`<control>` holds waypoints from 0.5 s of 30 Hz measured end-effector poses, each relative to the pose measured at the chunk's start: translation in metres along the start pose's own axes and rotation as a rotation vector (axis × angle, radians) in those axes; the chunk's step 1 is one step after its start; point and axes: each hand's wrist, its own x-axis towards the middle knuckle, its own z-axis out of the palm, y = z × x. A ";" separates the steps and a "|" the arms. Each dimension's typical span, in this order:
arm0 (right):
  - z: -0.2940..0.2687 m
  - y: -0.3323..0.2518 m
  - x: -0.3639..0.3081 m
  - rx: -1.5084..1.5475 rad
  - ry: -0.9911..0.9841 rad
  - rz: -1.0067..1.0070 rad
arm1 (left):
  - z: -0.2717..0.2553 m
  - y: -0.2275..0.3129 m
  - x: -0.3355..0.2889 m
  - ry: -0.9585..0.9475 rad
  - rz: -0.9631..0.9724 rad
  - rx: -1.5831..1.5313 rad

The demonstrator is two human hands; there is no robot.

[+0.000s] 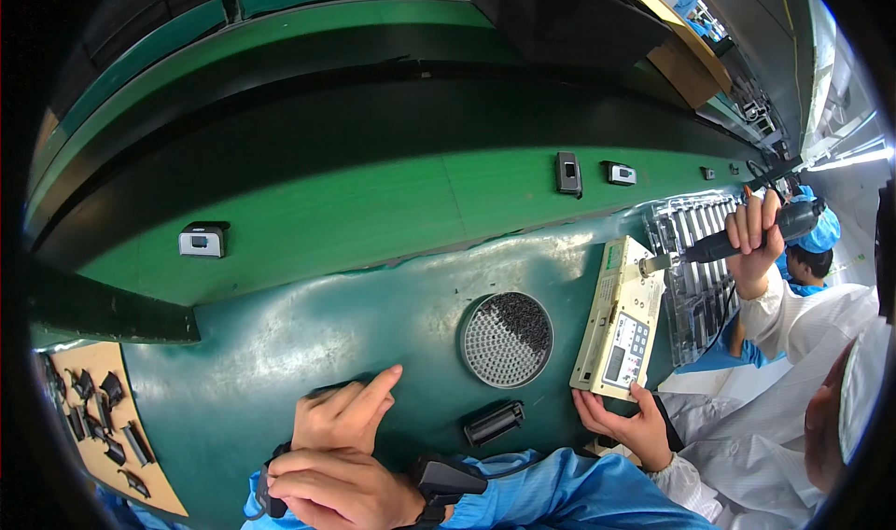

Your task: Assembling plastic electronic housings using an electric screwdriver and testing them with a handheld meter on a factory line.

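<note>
My left hand (343, 412) is over the green table with its index finger stretched out and the other fingers loosely bent, nothing visible in it. Across my left wrist lies my right hand (350, 493), its fingers curled over the black wrist device (273, 504) worn there. A similar black wrist device (446, 479) is strapped to my right wrist. To the right of my hands lie a black, roller-shaped plastic part (493, 423) and a round grey dish (490, 362) with holes, holding many small black screws (523, 317) on one side.
A co-worker in white holds a black electric screwdriver (747, 236) against a cream keypad instrument (616, 329). Clear plastic trays (695, 297) stand behind it. Grey-black housings (201, 241) sit along the green conveyor (373, 208). Cardboard (140, 409) with black parts lies at left.
</note>
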 end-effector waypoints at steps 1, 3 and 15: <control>0.000 -0.001 -0.005 0.050 -0.017 -0.006 | 0.005 0.001 0.002 0.066 0.042 0.003; 0.001 -0.003 -0.011 0.146 -0.019 -0.010 | 0.008 0.002 0.002 0.127 0.075 0.011; 0.014 -0.008 -0.011 0.373 0.009 -0.032 | 0.007 -0.001 -0.002 0.125 0.064 0.013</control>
